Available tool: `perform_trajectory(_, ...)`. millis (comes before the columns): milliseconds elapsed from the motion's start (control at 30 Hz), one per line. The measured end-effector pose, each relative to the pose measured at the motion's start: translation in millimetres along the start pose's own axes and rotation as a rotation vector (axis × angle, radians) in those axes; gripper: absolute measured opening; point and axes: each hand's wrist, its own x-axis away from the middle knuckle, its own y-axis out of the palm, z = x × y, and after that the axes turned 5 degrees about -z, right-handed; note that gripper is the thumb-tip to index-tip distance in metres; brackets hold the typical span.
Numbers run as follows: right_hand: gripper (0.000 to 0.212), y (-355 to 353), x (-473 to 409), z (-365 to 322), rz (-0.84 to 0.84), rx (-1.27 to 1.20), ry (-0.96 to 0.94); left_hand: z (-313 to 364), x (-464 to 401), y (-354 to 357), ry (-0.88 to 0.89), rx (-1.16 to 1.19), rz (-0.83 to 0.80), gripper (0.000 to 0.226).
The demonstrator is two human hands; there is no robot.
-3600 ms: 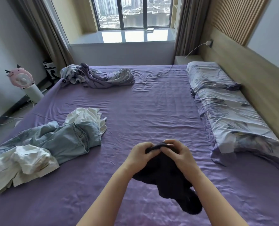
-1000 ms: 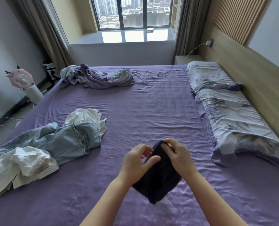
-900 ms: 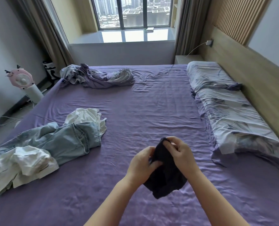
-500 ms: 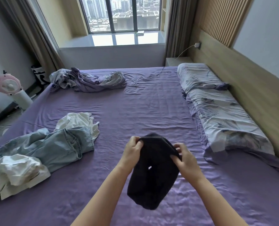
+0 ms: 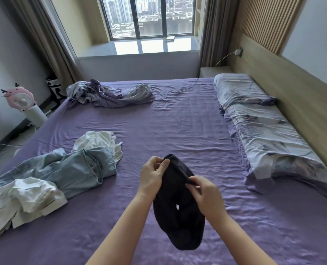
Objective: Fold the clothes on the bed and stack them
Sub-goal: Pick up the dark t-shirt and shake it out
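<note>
Both hands up at lower centre of the frame: the left hand [image 5: 152, 178] has a pinching grip on the top edge of the dark garment [image 5: 178, 211], the right hand [image 5: 206, 196] pinches its right edge. The cloth hangs limp and bunched above the purple bed [image 5: 178, 121]. Jeans [image 5: 67, 169] and white clothes [image 5: 25, 199] lie at left; bare sheet stretches ahead toward the pillows [image 5: 264, 131] along the right.

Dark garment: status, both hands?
Left hand and right hand both pinch dark garment, held above bed. Jeans unfolded at left. Nothing in the way.
</note>
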Motion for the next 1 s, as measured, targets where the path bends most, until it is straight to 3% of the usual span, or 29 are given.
perform_trajectory(167, 0.013, -17, -11, -9, 0.071, -0.189, 0.069, -7, -4, -25, 0.097, -0.19, 0.142, 0.016)
perform_trajectory(267, 0.019, -20, -17, -17, -0.008, -0.27, 0.062, -11, -3, -34, 0.118, -0.482, 0.202, 0.011)
perform_trajectory(333, 0.017, -16, -21, -19, -0.064, -0.288, 0.059, -12, 2, -32, 0.186, -0.48, 0.221, 0.009)
perform_trajectory(433, 0.015, -12, -30, -25, -0.061, -0.258, 0.043, -11, 18, -20, 0.263, -0.332, 0.066, 0.022)
perform_trajectory(500, 0.018, -13, -34, -31, -0.029, -0.332, 0.064, -11, 29, -9, 0.251, -0.441, -0.13, 0.036)
perform_trajectory(567, 0.022, -16, -37, -33, 0.025, -0.422, 0.093, -18, 33, -2, 0.235, -0.58, -0.207, 0.044)
perform_trajectory(700, 0.013, -22, -36, -27, 0.0, -0.485, 0.158, -11, 24, 2, 0.199, -0.397, -0.129, 0.013)
perform_trajectory(800, 0.042, -19, -29, -13, -0.097, -0.374, 0.165, 4, 15, 3, 0.155, -0.152, -0.144, 0.022)
perform_trajectory(933, 0.033, -20, -23, 2, 0.0, -0.274, 0.256, 12, 7, 1, 0.101, -0.061, -0.11, 0.018)
perform_trajectory(1000, 0.031, -21, -21, 3, 0.065, -0.137, 0.199, 13, 7, 4, 0.098, -0.069, -0.13, 0.016)
